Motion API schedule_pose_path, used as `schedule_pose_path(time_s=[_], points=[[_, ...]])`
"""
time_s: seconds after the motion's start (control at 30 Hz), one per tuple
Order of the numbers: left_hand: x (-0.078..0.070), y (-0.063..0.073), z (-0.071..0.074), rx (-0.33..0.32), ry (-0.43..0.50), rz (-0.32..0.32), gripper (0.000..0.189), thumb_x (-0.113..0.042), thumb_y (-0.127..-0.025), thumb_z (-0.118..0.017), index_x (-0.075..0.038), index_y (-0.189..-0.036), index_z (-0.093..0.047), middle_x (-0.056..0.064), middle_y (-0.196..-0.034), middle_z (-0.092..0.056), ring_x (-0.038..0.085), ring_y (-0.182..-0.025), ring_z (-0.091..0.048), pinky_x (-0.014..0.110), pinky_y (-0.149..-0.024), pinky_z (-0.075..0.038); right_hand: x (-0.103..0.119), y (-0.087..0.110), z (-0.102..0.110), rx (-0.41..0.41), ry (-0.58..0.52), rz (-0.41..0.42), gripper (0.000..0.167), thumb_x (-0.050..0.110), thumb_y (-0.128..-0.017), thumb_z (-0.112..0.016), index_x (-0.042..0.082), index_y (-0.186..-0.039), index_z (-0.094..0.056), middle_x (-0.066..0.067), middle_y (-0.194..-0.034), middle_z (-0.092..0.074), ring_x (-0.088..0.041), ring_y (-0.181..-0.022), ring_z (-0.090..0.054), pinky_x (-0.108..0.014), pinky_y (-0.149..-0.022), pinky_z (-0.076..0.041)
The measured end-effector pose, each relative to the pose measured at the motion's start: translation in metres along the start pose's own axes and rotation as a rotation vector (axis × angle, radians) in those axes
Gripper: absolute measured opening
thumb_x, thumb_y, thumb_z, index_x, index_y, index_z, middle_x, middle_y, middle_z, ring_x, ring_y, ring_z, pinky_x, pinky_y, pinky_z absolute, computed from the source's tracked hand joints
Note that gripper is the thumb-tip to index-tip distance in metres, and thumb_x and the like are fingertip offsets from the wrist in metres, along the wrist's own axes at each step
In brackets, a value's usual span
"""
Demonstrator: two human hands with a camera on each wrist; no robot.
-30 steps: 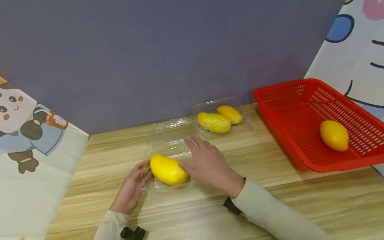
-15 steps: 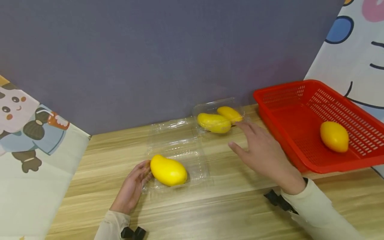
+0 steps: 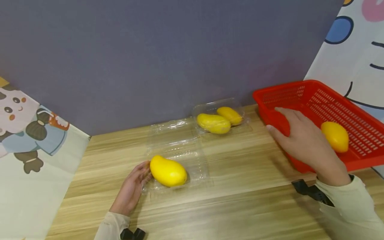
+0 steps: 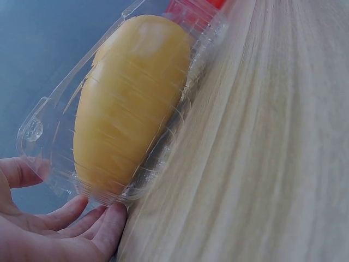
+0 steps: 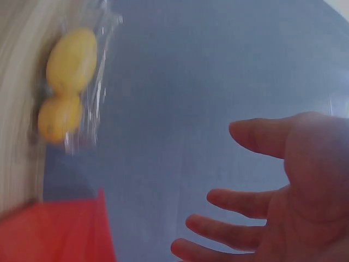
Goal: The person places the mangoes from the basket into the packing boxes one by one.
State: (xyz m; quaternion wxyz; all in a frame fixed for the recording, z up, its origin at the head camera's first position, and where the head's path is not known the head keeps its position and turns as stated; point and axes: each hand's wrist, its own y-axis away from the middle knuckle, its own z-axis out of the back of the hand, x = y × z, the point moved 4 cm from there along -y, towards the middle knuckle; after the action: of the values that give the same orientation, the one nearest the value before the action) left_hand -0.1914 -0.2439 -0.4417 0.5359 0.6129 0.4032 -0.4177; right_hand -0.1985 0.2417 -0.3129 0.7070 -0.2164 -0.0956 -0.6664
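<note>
In the head view, my left hand point(image 3: 132, 188) is at the left end of an open clear plastic clamshell box point(image 3: 196, 166). Its relaxed fingertips point(image 4: 112, 218) touch the end wall in the left wrist view. One yellow mango point(image 3: 168, 171) lies in this box, close to those fingers. My right hand point(image 3: 306, 143) is over the near-left rim of a red plastic basket point(image 3: 279, 133), fingers spread and holding nothing. Another mango point(image 3: 335, 136) lies inside the basket, partly hidden behind the right hand.
Against the grey back wall point(image 3: 150, 66), a second clear box point(image 3: 214, 106) holds two mangoes point(image 3: 213, 123). The open box's lid point(image 3: 172, 133) lies folded back towards that wall. Wooden tabletop point(image 3: 210, 213) extends in front, and printed cartoon panels stand at both sides.
My right hand has moved away from the mango in the open box, rightwards across the table to the red basket. The left hand has stayed at the box.
</note>
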Motion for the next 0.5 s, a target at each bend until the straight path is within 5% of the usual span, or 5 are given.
schedule_pose_path(time_s=[0.5], points=[[0.002, -0.003, 0.003, 0.005, 0.000, 0.004, 0.053, -0.029, -0.106, -0.039, -0.005, -0.152, -0.028, -0.003, -0.151, -0.038, 0.003, -0.134, -0.040, 0.017, -0.107, -0.041, -0.092, 0.002, 0.019, 0.056, 0.166, -0.211, 0.083, 0.052, -0.096, -0.053, -0.005, -0.151, -0.026, -0.044, -0.137, -0.035, -0.059, -0.117, -0.033, -0.082, -0.096, -0.029]])
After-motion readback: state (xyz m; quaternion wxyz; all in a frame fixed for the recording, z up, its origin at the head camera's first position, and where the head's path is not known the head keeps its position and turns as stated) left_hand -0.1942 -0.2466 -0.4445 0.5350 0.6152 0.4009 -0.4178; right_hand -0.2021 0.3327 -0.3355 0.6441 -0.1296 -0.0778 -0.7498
